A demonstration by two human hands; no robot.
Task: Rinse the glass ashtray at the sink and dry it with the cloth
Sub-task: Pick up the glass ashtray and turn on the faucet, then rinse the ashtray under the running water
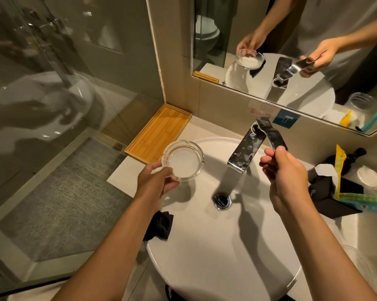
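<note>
Holding glass ashtray (182, 160) in left hand (156, 181), right hand (285, 177) on tap lever (272, 133)

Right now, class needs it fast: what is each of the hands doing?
Left hand: closed on the rim of the glass ashtray, over the sink.
Right hand: closed, pinching the faucet lever.

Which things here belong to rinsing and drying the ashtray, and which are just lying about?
Job:
glass ashtray
left hand
right hand
tap lever
spout
sink
dark cloth

Lying about:
bamboo tray
sachets
black box
</note>
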